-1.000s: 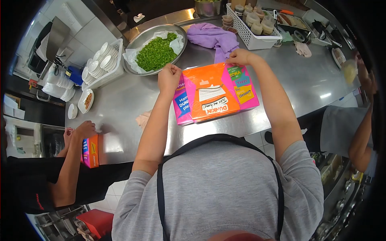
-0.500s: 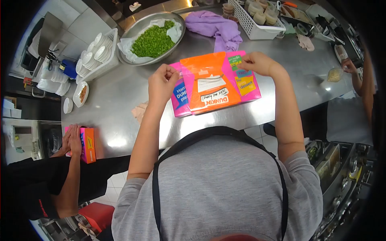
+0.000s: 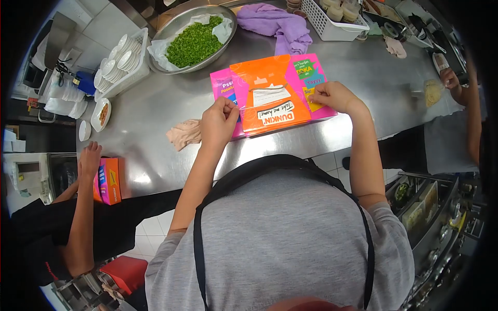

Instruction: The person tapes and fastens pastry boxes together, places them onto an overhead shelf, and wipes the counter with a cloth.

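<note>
An orange and pink Dunkin' box (image 3: 270,98) lies flat on the steel table (image 3: 150,140), in front of my body. My left hand (image 3: 220,118) is over the box's left side, its fingers pinched together; whatever they hold, if anything, is too small to name. Over the right side, near a yellow patch of print, is my right hand (image 3: 334,98), with thumb and fingertips also drawn together. I cannot make out anything between them. A crumpled beige cloth (image 3: 184,133) lies left of my left hand.
Behind the box are a steel bowl of chopped greens (image 3: 194,45), a purple towel (image 3: 275,23) and a white basket of containers (image 3: 332,28). White dishes (image 3: 122,57) fill a rack at left. A co-worker's hands touch a smaller box (image 3: 110,180); another co-worker's hand (image 3: 449,78) is at right.
Both my hands have moved from the box's far edge down its sides, toward my body. The left co-worker's hands have shifted on their box. The whole view has tilted slightly downward.
</note>
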The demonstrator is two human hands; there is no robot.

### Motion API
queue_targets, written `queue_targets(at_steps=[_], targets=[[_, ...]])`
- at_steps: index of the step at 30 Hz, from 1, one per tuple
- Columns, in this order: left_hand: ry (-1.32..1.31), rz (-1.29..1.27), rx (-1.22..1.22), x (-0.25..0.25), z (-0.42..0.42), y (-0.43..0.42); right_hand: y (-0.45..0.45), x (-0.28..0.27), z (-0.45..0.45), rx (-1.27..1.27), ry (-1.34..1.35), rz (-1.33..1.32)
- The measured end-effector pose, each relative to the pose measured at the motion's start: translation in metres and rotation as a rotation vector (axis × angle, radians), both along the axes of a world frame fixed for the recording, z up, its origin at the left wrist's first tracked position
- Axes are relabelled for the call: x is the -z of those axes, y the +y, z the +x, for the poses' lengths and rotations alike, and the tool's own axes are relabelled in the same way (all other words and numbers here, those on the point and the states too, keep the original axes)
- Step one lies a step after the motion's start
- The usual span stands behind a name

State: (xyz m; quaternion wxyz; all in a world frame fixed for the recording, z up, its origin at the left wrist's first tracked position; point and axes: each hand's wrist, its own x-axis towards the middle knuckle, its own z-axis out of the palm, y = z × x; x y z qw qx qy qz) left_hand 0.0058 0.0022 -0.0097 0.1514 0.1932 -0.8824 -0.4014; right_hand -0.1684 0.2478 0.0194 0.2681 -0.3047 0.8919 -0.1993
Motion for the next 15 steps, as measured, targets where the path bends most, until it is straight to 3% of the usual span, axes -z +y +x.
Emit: queue_targets(at_steps=[7, 13, 15], targets=[[-0.007, 0.001, -0.019, 0.008, -0.003, -0.003, -0.006, 0.007, -0.009, -0.027, -0.01, -0.053], [-0.122, -0.133, 0.001, 0.007, -0.007, -0.007, -0.018, 0.012, -0.016, -0.054, 0.039, 0.167], [-0.167, -0.174, 0.007, 0.003, -0.007, -0.009, -0.022, 0.008, -0.015, 0.024, 0.201, 0.32]])
